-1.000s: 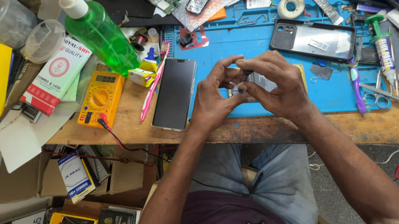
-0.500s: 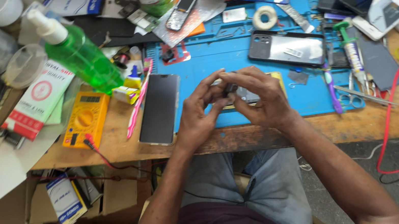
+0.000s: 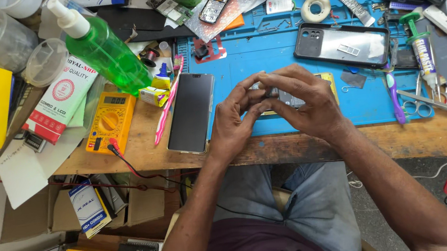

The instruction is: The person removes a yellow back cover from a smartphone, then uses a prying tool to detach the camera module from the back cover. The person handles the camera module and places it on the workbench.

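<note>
head view looks straight down on a cluttered wooden bench (image 3: 135,154), and i see both hands meeting at the centre of the frame, just above the near edge of a blue work mat (image 3: 260,51). my left hand (image 3: 234,119) and right hand (image 3: 303,100) close together around a small dark component (image 3: 288,98), fingertips pinched tight on it from both sides; most of the piece is hidden by the fingers, so i cannot tell what kind of part it is. it sits held between the hands, slightly above the mat, centre frame.

just left of the left hand a black smartphone (image 3: 191,112) lies face up, half on the mat and half on the wood. further left lie a pink toothbrush (image 3: 168,101) and a yellow multimeter (image 3: 110,122), and above them a green spray bottle (image 3: 101,48) lies tilted toward the upper left. upper right of my hands a phone back cover (image 3: 342,45) rests flat on the mat, with a roll of tape (image 3: 315,7) above it. a small keypad phone (image 3: 217,0) sits at the top centre. at the right edge of the mat i see a purple-handled tool (image 3: 394,96) and a glue tube (image 3: 421,50).
</note>
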